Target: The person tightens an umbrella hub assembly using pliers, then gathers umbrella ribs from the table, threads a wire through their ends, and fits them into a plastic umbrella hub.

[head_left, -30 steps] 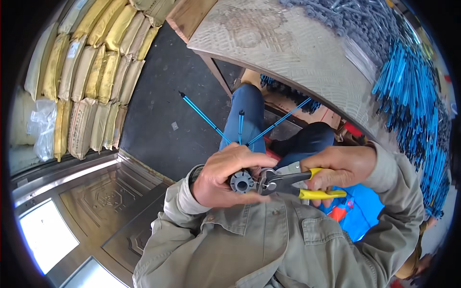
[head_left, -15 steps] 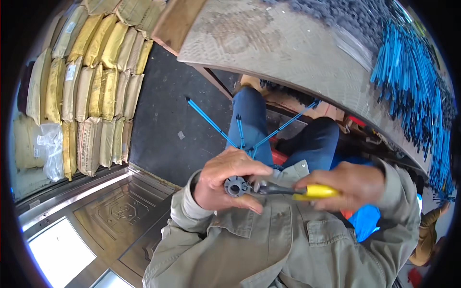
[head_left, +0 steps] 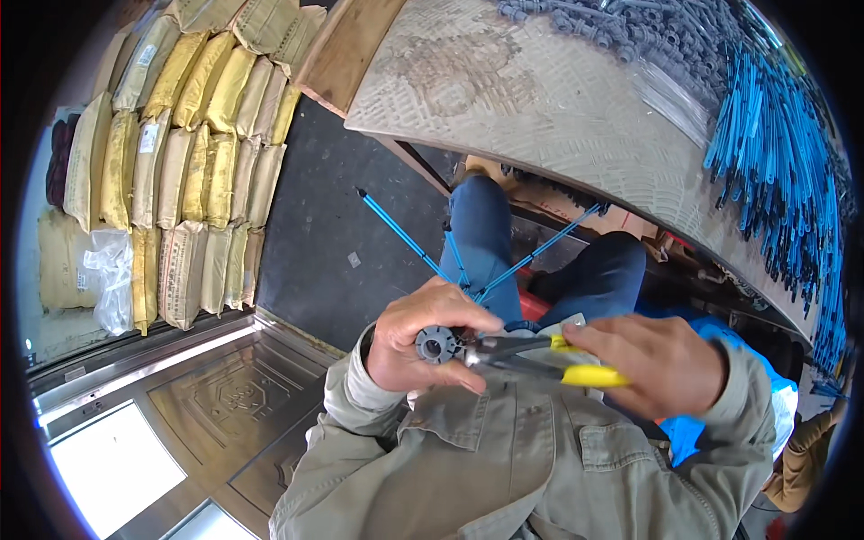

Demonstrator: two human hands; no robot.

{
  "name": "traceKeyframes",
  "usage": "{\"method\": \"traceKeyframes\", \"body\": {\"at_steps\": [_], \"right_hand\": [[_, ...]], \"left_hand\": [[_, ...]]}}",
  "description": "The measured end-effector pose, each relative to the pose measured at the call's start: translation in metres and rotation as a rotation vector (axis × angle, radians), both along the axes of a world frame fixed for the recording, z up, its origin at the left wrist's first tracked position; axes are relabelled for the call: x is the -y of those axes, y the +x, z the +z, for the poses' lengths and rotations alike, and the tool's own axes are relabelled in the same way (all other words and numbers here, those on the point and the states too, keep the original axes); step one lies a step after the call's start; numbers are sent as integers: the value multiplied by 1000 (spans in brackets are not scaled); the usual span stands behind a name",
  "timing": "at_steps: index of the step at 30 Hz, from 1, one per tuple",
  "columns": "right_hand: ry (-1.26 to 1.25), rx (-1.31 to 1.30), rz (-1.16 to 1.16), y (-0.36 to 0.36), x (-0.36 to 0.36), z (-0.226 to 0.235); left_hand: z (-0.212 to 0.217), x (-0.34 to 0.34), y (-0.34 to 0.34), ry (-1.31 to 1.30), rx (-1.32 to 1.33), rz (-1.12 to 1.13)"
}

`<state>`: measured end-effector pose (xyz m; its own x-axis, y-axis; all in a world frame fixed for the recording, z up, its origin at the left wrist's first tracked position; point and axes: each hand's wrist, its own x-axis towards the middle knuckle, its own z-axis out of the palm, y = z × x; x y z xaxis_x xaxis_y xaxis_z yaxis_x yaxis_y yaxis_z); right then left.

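Note:
My left hand point(head_left: 402, 326) is closed round a grey round plastic hub point(head_left: 436, 344) with a hole in its end and slots about its rim. Several thin blue rods point(head_left: 396, 227) with black tips fan out beyond this hand, away from me; their inner ends are hidden behind it. Yellow-handled pliers point(head_left: 594, 374) are gripped in my right hand point(head_left: 661, 360), which is slightly blurred. Their handles are spread apart, and the jaws reach in between the left thumb and fingers, right beside the hub. Whether the jaws touch it I cannot tell.
Ahead stands a worktable point(head_left: 540, 108) bearing a heap of grey plastic fittings point(head_left: 666, 40) and a large bundle of blue rods point(head_left: 774, 162). Packed yellow and tan sacks point(head_left: 180, 171) are stacked at the left, beside a panelled metal door point(head_left: 243, 396). Another person's sleeve point(head_left: 801, 459) shows at lower right.
The pliers' handles have opened wider and my right fingers have spread with them. The hub has shifted slightly left and up in my left hand. The whole view has moved a little.

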<state>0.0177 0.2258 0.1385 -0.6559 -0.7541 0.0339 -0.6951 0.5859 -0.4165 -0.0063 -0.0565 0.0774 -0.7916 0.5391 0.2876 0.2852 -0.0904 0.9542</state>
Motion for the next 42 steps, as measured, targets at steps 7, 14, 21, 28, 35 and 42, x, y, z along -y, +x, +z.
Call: {"method": "traceKeyframes", "body": {"at_steps": [7,14,21,28,35,42], "right_hand": [[-708,1853,-131,-29,-14,-20],[-3,14,-22,0,-3,5],[-429,1499,74,-29,-28,-33],[-460,617,149,-22,-21,-17],[-14,-310,-166,-14,5,-18],[-28,-296,-149,-19,10,-27]], "left_hand": [[5,-3,-8,-39,-27,-107],[6,-6,-4,-80,-46,-19],[13,-16,-14,-150,-42,-120],[-1,-7,-7,-67,-57,-48],[-1,-21,1,-65,-74,169],[-1,-22,4,-91,-109,239]]}}
